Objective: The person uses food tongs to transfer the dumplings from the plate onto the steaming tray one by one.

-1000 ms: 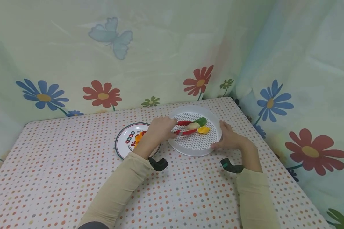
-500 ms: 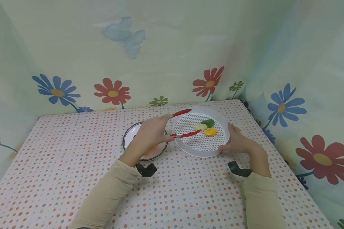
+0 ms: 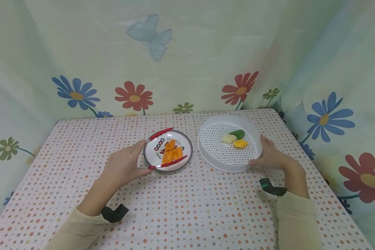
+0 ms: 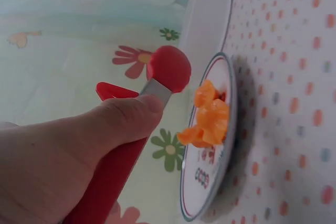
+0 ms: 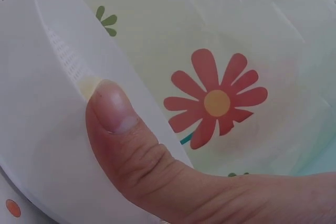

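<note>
My left hand (image 3: 125,166) grips red tongs (image 3: 167,163), whose arms stand spread on either side of several orange pieces (image 3: 172,153) on a round printed plate (image 3: 153,158). In the left wrist view the thumb presses the red tongs (image 4: 131,129) beside the orange pieces (image 4: 210,119). My right hand (image 3: 270,156) holds the rim of a white perforated basket (image 3: 218,161) at its right side; the thumb (image 5: 113,114) lies over the basket wall (image 5: 47,108). Inside the basket lie a green piece (image 3: 238,133), a pale piece (image 3: 228,139) and a yellow piece (image 3: 240,143).
The table (image 3: 187,208) wears a cloth with coloured dots. Flowered curtains (image 3: 187,59) close it in at the back and on both sides. Black wrist mounts (image 3: 114,212) sit on both forearms.
My left hand has drawn the tongs out of the basket and left to the plate. The tongs have spread apart. The right hand has stayed on the basket rim.
</note>
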Available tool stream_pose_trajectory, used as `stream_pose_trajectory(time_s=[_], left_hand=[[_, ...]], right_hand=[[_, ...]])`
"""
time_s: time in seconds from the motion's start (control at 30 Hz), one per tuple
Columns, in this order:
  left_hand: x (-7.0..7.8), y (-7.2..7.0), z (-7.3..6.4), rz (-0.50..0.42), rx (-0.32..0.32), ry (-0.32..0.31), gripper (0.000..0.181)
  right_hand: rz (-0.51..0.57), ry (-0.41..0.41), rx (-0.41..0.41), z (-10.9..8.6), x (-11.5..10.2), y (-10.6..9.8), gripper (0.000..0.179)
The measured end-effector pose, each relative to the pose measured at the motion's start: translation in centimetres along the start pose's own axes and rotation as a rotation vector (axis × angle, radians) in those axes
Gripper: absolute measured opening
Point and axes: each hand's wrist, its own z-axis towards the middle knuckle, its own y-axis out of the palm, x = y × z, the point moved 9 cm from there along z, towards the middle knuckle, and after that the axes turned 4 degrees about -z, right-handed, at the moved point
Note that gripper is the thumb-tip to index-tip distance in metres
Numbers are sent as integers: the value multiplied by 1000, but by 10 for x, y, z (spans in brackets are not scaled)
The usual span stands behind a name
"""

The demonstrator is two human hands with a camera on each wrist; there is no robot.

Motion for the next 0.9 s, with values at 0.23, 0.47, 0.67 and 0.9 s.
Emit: stream_pose_trajectory(time_s=[0.23,0.47,0.67,0.9], left_hand=[[-5,3,-24,53,-62,-31,89],[-7,7,-32,62,-163,-95,77],[-6,8,-32,30,-207,-129,66],[0,16,-24,-12,-300,-175,63]], right_hand=[[-4,6,5,1,4,0,133],[22,-9,-11,-1,-2,2,131],[12,-7,-18,1,-2,2,132],[2,8,-11,3,3,0,137]])
